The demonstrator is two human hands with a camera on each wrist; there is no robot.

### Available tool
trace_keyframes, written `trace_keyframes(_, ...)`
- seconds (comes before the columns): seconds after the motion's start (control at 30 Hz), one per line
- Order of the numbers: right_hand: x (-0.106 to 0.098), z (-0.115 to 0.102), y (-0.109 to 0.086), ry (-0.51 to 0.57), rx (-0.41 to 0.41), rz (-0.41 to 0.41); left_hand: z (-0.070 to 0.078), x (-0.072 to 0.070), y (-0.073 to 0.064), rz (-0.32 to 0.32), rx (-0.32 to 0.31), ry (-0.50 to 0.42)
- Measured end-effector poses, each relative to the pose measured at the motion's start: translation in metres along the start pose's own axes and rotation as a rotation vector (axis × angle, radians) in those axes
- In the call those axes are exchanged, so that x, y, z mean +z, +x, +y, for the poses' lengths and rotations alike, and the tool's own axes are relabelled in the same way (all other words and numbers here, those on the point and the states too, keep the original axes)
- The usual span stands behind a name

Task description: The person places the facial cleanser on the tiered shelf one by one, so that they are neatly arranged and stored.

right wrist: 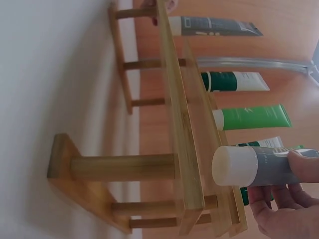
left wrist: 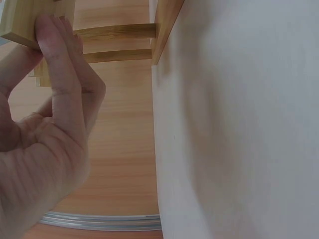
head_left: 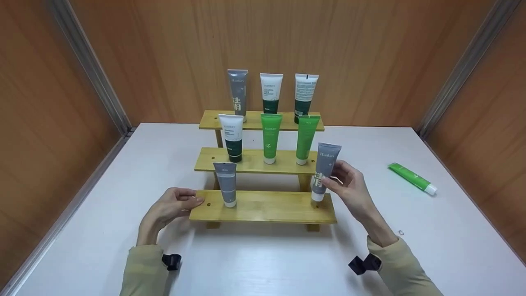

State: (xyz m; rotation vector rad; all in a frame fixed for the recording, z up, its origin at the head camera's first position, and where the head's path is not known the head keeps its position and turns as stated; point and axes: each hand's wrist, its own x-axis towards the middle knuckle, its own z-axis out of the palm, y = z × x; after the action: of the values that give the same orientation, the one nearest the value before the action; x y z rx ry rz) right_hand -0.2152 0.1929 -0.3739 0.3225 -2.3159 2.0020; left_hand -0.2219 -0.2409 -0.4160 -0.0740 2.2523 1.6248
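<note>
My right hand [head_left: 351, 189] pinches a grey squeeze tube [head_left: 326, 164] between thumb and fingers, its white cap [right wrist: 234, 166] pointing down close over the right end of the lowest shelf. With thumb and fingers, my left hand [head_left: 170, 207] grips the left end of the three-tier wooden stand [head_left: 267, 211] at that same shelf; the wrist view shows the fingertips [left wrist: 49, 30] against the board's edge. Another grey tube [head_left: 226, 185] stands upright on the lowest shelf's left part, near the left hand.
The middle shelf carries a white-and-dark-green tube [head_left: 232, 137] and two green tubes [head_left: 271, 137]. On top stand a grey tube [head_left: 238, 90] and two white-and-dark-green tubes [head_left: 271, 88]. One green tube [head_left: 411, 178] lies on the white table [head_left: 263, 263] at right, near a small ring [head_left: 401, 232]. Wooden walls enclose the table.
</note>
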Motion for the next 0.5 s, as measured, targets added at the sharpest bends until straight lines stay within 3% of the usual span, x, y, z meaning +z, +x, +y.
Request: trace_keyframes(0.5,0.032,0.0,0.006,0.011,-0.012,-0.071,0.0,0.001,0.001,0.007,-0.005,-0.016)
